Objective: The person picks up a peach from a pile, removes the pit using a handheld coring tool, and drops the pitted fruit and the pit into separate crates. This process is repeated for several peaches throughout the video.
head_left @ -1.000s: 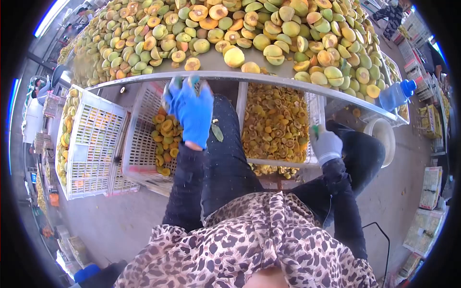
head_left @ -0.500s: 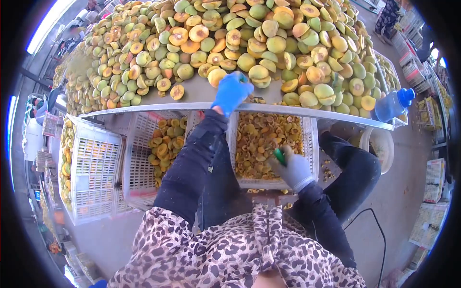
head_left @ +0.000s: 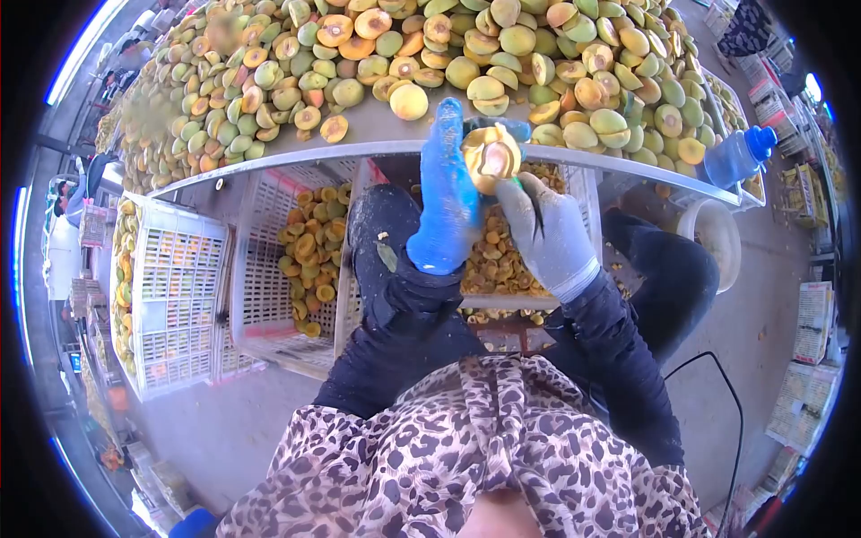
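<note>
In front of me, just over the table's metal edge, my left hand (head_left: 447,193) in a blue glove grips a peach half (head_left: 492,159) with its cut face and stone toward me. My right hand (head_left: 549,235), in a grey glove, is closed against the fruit's lower right side. A sliver of a small green-handled tool (head_left: 514,183) shows at its fingertips; most of it is hidden. Below both hands stands a white crate (head_left: 585,193) of peach scraps (head_left: 499,255). Halved peaches (head_left: 359,49) are heaped on the table.
A crate (head_left: 260,260) with peach halves stands at lower left, beside another white crate (head_left: 179,300). A blue bottle (head_left: 737,157) rests at the table's right corner, above a white bucket (head_left: 717,238). A black cable (head_left: 740,412) lies on the floor.
My left hand has come back from the heap with a peach half and turned it upward. My right hand has risen from over the scraps crate to meet it with the green-handled tool.
</note>
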Action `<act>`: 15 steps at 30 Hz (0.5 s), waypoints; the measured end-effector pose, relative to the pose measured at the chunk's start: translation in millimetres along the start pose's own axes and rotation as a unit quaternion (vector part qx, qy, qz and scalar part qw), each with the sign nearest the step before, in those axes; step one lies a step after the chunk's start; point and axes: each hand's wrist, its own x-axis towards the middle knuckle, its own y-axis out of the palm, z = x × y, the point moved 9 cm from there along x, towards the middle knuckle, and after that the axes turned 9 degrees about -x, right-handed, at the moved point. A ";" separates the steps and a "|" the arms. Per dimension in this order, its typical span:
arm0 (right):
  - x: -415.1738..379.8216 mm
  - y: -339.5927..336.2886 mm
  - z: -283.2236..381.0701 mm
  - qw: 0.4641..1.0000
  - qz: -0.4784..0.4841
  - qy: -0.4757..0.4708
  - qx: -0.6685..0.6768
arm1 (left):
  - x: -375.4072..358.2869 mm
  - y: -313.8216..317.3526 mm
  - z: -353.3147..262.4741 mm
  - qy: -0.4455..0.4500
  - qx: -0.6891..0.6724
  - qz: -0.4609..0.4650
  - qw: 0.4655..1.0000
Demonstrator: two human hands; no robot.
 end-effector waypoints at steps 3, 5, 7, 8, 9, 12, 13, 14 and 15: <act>-6.3 -2.8 5.4 0.995 0.002 0.027 0.100 | -6.4 0.8 -7.5 0.033 0.009 -0.040 0.999; -13.1 -9.2 13.6 1.000 0.005 0.012 0.005 | -8.6 7.3 -3.5 -0.013 -0.040 0.042 0.998; -16.8 -12.2 17.1 0.996 0.008 -0.001 -0.085 | 0.0 -0.8 0.7 -0.024 0.056 0.072 0.996; -18.2 -9.0 16.7 0.991 0.036 -0.008 -0.131 | 1.3 -3.5 6.2 -0.037 0.151 0.102 0.983; -19.4 -7.0 15.2 0.982 0.063 -0.014 -0.178 | 1.1 -11.2 7.4 -0.037 0.149 0.102 0.983; -27.3 0.5 6.9 0.987 0.131 -0.041 -0.088 | -14.9 13.8 0.7 -0.010 0.103 0.319 0.942; -31.4 6.5 3.3 0.987 0.126 -0.040 -0.092 | -19.6 16.5 -7.1 -0.016 0.060 0.278 0.959; -35.7 12.6 -4.8 0.994 0.107 -0.001 -0.036 | -27.8 24.4 -15.8 -0.018 0.012 0.243 0.970; -36.1 8.2 -12.2 0.997 0.073 0.035 0.010 | -29.7 34.9 -52.9 0.207 0.359 0.213 0.885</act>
